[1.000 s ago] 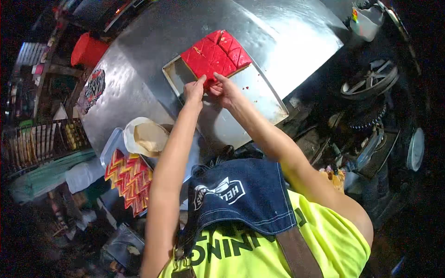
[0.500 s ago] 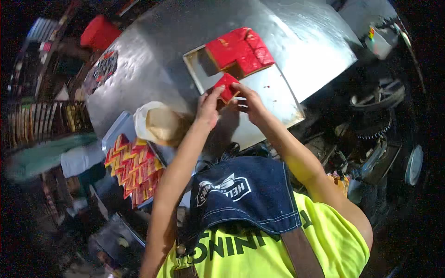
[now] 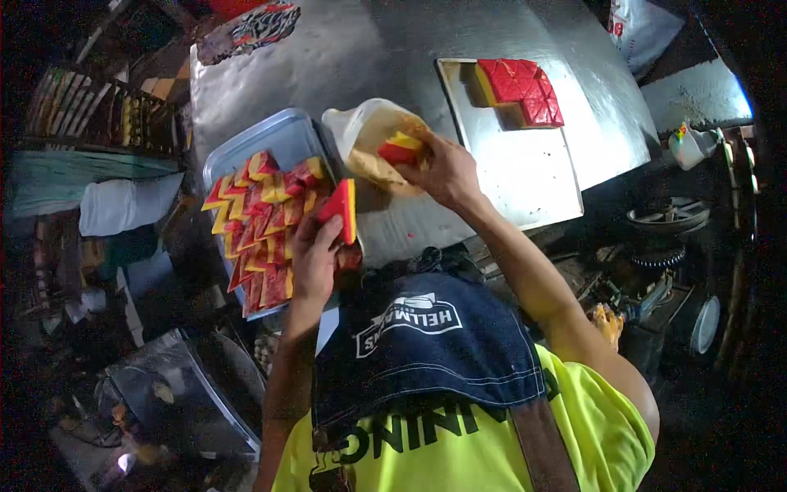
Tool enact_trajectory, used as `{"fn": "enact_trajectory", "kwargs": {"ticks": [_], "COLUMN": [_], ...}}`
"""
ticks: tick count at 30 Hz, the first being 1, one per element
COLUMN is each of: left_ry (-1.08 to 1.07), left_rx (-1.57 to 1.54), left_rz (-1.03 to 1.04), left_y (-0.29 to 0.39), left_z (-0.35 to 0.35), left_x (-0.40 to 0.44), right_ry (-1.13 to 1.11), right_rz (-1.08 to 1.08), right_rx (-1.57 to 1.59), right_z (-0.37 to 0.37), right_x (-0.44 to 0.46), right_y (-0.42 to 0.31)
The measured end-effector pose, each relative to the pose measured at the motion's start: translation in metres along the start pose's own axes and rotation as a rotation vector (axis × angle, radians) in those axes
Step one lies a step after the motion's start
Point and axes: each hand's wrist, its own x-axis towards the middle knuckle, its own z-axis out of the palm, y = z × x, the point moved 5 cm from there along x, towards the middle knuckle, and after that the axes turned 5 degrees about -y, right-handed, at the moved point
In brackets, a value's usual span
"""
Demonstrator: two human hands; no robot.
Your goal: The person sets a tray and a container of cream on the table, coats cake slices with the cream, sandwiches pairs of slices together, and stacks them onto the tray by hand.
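Note:
My left hand (image 3: 315, 261) is closed on a triangular slice of red-topped yellow cake (image 3: 339, 210), held upright at the right edge of a blue-grey plastic tray (image 3: 256, 136). Rows of similar slices (image 3: 261, 234) fill much of that tray. A second cake slice (image 3: 402, 149) is in my right hand (image 3: 451, 174), over the mouth of a white cut-open container (image 3: 351, 123) with brown stuff inside. I cannot tell whether this slice touches the contents. Farther right, a block of cake (image 3: 525, 92), scored into triangles, lies on a flat metal baking tray (image 3: 553, 176).
The trays and container stand on a large metal-topped table (image 3: 385, 45). A dark patterned item (image 3: 266, 26) lies at its far left corner. To the right of the table are a round metal basin (image 3: 668, 217) and a white container (image 3: 693, 150).
Both hands have moved left from the baking tray, where they held one red cake piece together. Now each holds a separate slice. The view has shifted too.

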Motion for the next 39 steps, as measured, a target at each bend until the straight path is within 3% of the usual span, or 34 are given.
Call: {"fn": "enact_trajectory", "kwargs": {"ticks": [1,2,3,5,8,11,13,16,18,19,20,22,23,25,27,30,36,37,39], "left_ry": [-0.001,0.017,0.035,0.045,0.050,0.034,0.001,0.055,0.072,0.061,0.024,-0.007,0.000,0.009,0.066,0.120,0.053,0.081,0.149], "left_rx": [-0.012,-0.050,-0.089,-0.042,0.008,-0.067,0.052,0.160,0.322,0.500,0.655,0.819,0.980,1.156,1.401,1.685,1.772,1.770,1.699], "left_rz": [-0.003,-0.016,-0.030,0.013,0.083,0.146,0.179,0.174,0.271,0.328,0.388,0.459,0.539,0.618,0.466,0.493,0.128,0.119,0.306], "left_y": [0.000,-0.003,-0.006,0.003,0.011,0.011,0.008,0.008,0.016,0.017,0.016,0.012,0.011,0.005,-0.012,-0.037,-0.049,-0.048,-0.039], "left_z": [-0.018,-0.037,-0.052,-0.064,-0.081,-0.083,-0.082,-0.061,-0.029,-0.012,0.004,0.035,0.056,0.089,0.105,0.112,0.123,0.122,0.123], "left_x": [-0.006,-0.011,-0.016,-0.026,-0.037,-0.046,-0.048,-0.050,-0.046,-0.041,-0.029,-0.004,0.008,0.040,0.082,0.131,0.143,0.140,0.133], "right_ry": [0.102,0.096,0.155,0.164,0.197,0.144,0.159,0.066,-0.205,-0.248,-0.240,-0.249,-0.237,-0.248,-0.263,-0.257,-0.231,-0.188,-0.179], "right_rz": [-0.151,-0.153,-0.313,-0.404,-0.358,-0.335,-0.356,-0.265,0.024,0.051,0.044,0.251,0.316,0.349,0.416,0.415,0.549,0.572,0.603], "right_rx": [-0.418,-0.430,-0.538,-0.659,-0.576,-0.658,-0.694,-0.586,0.172,0.372,0.383,0.931,1.042,1.066,1.083,1.091,1.203,1.286,1.381], "right_z": [0.011,0.032,0.060,0.072,0.061,0.077,0.067,0.026,0.004,0.006,-0.008,-0.028,-0.036,-0.055,-0.067,-0.083,-0.093,-0.091,-0.089], "right_x": [0.009,0.025,0.038,0.043,0.044,0.060,0.065,0.036,0.028,0.037,0.027,-0.010,-0.024,-0.051,-0.073,-0.100,-0.127,-0.126,-0.119], "right_y": [-0.010,0.017,0.054,0.046,0.023,0.065,0.063,-0.002,0.009,0.055,0.051,0.056,0.064,0.071,0.091,0.110,0.141,0.144,0.137]}}
